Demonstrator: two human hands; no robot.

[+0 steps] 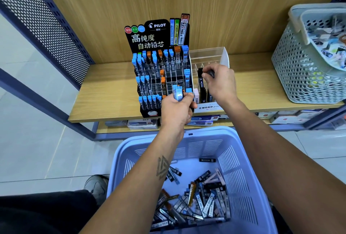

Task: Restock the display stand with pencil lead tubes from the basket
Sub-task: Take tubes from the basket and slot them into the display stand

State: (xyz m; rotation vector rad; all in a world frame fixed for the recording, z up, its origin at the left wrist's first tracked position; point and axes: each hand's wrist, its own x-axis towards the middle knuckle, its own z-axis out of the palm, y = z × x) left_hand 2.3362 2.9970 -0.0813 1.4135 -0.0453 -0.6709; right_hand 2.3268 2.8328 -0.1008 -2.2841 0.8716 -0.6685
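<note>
**Two hands, two displays, tubes in each grip**

The left hand (177, 108) grips a small bundle of blue-capped lead tubes (177, 93), fingers curled round them, in front of the lower rows of the black Pilot display stand (161, 68); how many tubes are in the bundle cannot be told. The right hand (220, 82) pinches one black lead tube (200, 77) at its top, upright over a slot of the clear acrylic Mono display (209, 76), with another dark tube (211, 73) tucked under its curled fingers.

The Pilot stand has four stepped rows, mostly blue caps with a few orange and one green; several middle slots are vacant. In the Mono display's front row stand a pale pink tube and two dark ones.

Both displays sit side by side, touching, on one wooden shelf (104, 100). A grey perforated basket (299, 72) of mixed packets stands well apart at the shelf's right end. Below the forearms, the lavender plastic basket (243, 158) holds a loose heap of dozens of lead tubes (196, 202); the arms hide part of it.
</note>
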